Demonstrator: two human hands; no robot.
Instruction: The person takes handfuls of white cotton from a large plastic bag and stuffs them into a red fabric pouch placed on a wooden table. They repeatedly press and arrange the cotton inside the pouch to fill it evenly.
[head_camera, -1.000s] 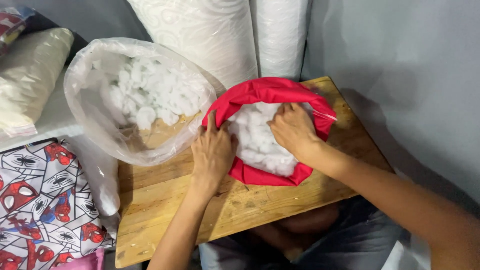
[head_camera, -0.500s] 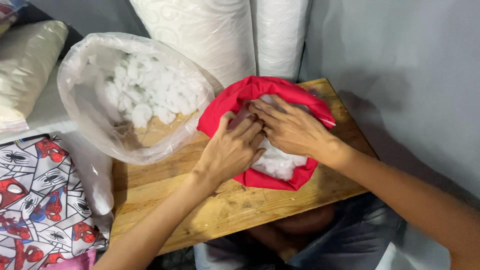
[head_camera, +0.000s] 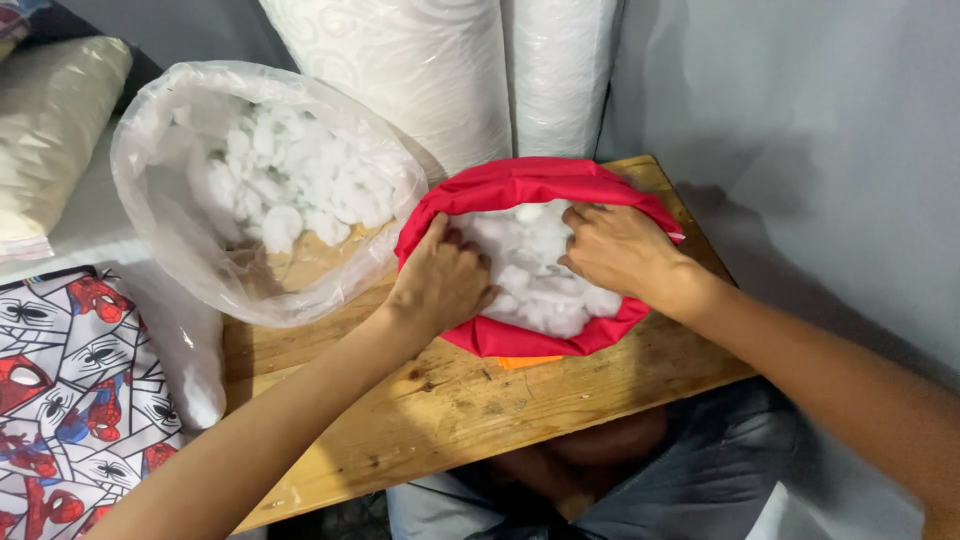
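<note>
- The red cover (head_camera: 530, 185) lies on the wooden board (head_camera: 480, 400), mouth turned up toward the camera, its rim rolled back into a ring.
- Its opening is a wide oval; the long axis runs left to right across the board, from near the clear bag to the board's right edge.
- White stuffing (head_camera: 535, 270) fills the opening.
- The left hand (head_camera: 440, 285) rests on the left rim, fingers curled over the red cloth and down into the stuffing; I cannot tell whether it pinches the cloth.
- The right hand (head_camera: 620, 250) sits at the right side of the opening, fingers bent and pressed into the stuffing, not closed on anything that shows.
- The hands are apart, with stuffing showing between them.
- The clear bag (head_camera: 180, 230), holding more white stuffing, stands just left of the cover, touching its rim.
- White rolls (head_camera: 450, 70) lean against a grey wall (head_camera: 800, 130) behind; a printed cloth (head_camera: 70, 390) lies at lower left and a cream pillow (head_camera: 50, 130) at upper left.
- Half a second ago both hands met near the middle of the opening; now they have spread to opposite sides, and the cover's mouth is wider.
</note>
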